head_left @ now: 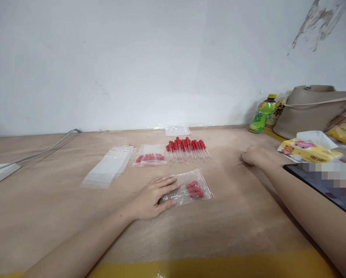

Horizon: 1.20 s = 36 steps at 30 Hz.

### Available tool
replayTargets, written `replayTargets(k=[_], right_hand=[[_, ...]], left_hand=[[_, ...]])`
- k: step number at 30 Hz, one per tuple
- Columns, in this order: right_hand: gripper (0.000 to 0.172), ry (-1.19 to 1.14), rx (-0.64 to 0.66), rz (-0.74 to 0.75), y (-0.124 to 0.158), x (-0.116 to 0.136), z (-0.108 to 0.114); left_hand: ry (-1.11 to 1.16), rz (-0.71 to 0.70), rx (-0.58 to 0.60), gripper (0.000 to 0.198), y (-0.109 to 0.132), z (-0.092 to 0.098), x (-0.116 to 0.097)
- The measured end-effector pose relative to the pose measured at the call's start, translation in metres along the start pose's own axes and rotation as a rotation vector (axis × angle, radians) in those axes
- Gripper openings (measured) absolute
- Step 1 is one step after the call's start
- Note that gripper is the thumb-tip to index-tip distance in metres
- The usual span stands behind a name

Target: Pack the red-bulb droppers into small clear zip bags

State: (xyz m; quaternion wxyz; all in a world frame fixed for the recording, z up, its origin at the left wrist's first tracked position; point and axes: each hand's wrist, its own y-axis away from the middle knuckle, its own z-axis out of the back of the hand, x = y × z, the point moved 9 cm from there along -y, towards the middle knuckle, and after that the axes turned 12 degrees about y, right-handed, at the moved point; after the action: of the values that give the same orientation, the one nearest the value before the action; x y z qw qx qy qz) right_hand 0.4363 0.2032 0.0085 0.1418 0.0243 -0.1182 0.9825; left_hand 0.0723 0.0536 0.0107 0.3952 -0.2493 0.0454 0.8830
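Note:
My left hand (155,199) lies with fingers spread on a clear zip bag (181,200), pressing it to the table. Inside that bag are several red rubber bulbs (194,189); whatever lies under the fingers is hidden. To the right, my right hand (252,155) is closed low over the table, slightly blurred. A thin pale tip pokes out from its fingers, too small to name. Beyond the bag, several droppers (187,148) with red bulbs and clear thin tubes lie in a row. Beside them rests a filled zip bag (151,156) with red bulbs showing.
A fanned stack of flat zip bags (109,168) lies at left, and another white bag (178,131) near the wall. At right stand a green bottle (262,114), a grey-beige handbag (309,110), a tissue pack (309,148) and a tablet (320,189). A cable (45,150) crosses the far left.

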Motion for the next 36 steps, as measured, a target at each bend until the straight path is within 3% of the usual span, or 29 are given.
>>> replayTargets(k=[2, 4, 7, 10, 14, 20, 26, 31, 36], right_hand=[[0.011, 0.036, 0.17, -0.064, 0.006, -0.003, -0.008], [0.005, -0.068, 0.187, -0.115, 0.013, -0.001, -0.002], [0.021, -0.566, 0.082, -0.178, 0.027, 0.013, 0.013], [0.019, -1.146, 0.12, -0.122, 0.049, 0.054, 0.015], [0.027, -1.455, 0.134, -0.051, 0.083, 0.097, 0.017], [0.041, -1.54, -0.025, -0.062, 0.1, 0.096, 0.015], [0.041, -1.581, 0.013, -0.138, 0.118, 0.105, 0.0], [0.038, -1.421, 0.188, -0.04, 0.138, 0.127, -0.002], [0.032, -1.441, 0.55, 0.176, 0.14, 0.146, -0.01]], left_hand=[[-0.01, 0.008, 0.008, 0.048, 0.0, 0.0, 0.0], [-0.012, 0.011, 0.009, 0.048, 0.0, 0.0, 0.001], [-0.006, 0.007, 0.004, 0.048, 0.0, 0.001, 0.0], [-0.002, 0.011, 0.006, 0.048, 0.0, 0.001, 0.0], [0.017, 0.002, -0.005, 0.047, 0.0, 0.002, -0.001], [0.029, -0.002, 0.005, 0.043, 0.0, 0.003, -0.002], [0.024, 0.001, 0.005, 0.042, 0.0, 0.002, -0.003], [0.048, -0.027, -0.04, 0.049, 0.0, 0.006, -0.007], [0.062, -0.024, -0.06, 0.052, 0.0, 0.007, -0.006]])
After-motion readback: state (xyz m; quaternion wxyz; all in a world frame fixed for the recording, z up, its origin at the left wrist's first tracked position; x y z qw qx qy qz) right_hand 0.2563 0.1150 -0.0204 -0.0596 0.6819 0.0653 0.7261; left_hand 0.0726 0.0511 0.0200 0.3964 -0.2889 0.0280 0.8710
